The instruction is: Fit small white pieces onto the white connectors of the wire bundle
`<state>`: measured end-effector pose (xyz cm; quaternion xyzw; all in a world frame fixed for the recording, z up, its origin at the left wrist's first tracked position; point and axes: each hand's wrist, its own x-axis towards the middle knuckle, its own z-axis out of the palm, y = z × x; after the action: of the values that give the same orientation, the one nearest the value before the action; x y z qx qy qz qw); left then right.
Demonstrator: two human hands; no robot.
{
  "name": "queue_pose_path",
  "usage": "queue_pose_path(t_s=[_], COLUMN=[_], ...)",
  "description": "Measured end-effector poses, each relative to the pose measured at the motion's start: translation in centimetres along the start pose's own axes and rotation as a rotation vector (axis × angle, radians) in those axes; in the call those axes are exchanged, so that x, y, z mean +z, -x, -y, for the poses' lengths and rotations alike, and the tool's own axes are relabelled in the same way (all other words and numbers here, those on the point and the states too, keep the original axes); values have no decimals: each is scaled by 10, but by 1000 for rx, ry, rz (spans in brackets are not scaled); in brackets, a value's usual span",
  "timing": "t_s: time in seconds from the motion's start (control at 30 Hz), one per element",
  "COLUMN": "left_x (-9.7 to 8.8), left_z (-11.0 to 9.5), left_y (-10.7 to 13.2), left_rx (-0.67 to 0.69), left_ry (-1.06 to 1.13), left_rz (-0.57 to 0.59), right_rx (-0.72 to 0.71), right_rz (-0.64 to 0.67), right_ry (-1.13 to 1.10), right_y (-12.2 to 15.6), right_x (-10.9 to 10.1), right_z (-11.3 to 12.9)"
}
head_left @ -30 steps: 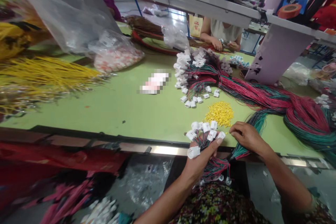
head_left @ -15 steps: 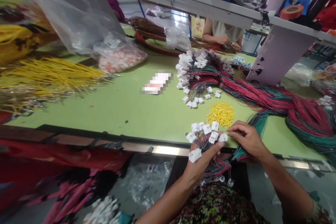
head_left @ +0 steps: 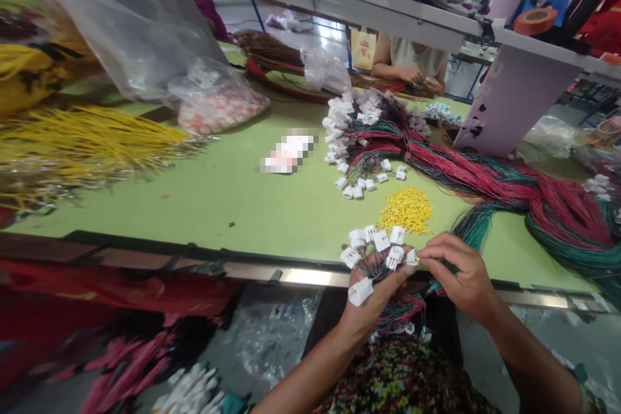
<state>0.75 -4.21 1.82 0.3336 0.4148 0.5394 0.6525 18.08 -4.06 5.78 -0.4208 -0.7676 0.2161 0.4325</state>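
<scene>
My left hand [head_left: 376, 294] is closed around a bunch of thin red, green and dark wires [head_left: 373, 264] that end in several white plastic connectors [head_left: 381, 240]. One white connector [head_left: 411, 257] sticks out by the left thumb. My right hand [head_left: 458, 268] pinches a tiny yellow piece [head_left: 418, 260] between thumb and fingertips, at the open end of that connector; whether it is inside cannot be made out. Just beyond the hands, a heap of small yellow pieces [head_left: 406, 208] lies on the green tabletop [head_left: 233, 207].
A thick red and green wire bundle [head_left: 485, 178] with white connectors crosses the right side. Yellow wires [head_left: 97, 142] and a plastic bag of small orange-white parts [head_left: 220, 108] lie left. A shelf [head_left: 388, 13] spans above. Across the table, a person [head_left: 411, 65] works by hand.
My right hand has moved slightly left from beside the yellow heap, bringing the yellow piece to the white connector. My left hand still holds the wires, nearly unmoved.
</scene>
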Motion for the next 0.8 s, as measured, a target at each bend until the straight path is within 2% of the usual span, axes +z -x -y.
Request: queue_pose_path(t_s=[0.1,0.2,0.43,0.53,0.67,0.8], left_x=[-1,-1,0,-1,-5,-7], left_z=[0,-1,-3,-2,1,3], left_y=[1,1,-1,-1,-1,-1], left_rx=[8,9,-1,4,13,36], left_ry=[-17,-30,-79,-84,-140,-183], left_rz=[6,11,79,95,109,142], right_rx=[-4,58,429,521,562,544], right_rz=[4,8,29,30,46,91], right_ry=[-10,-58,-382,-494,-545,-504], right_y=[-1,-2,-2,-2,-2,-3], right_x=[-1,-2,1,3,1,-3], right_z=[1,1,-8,-11,-12,-8])
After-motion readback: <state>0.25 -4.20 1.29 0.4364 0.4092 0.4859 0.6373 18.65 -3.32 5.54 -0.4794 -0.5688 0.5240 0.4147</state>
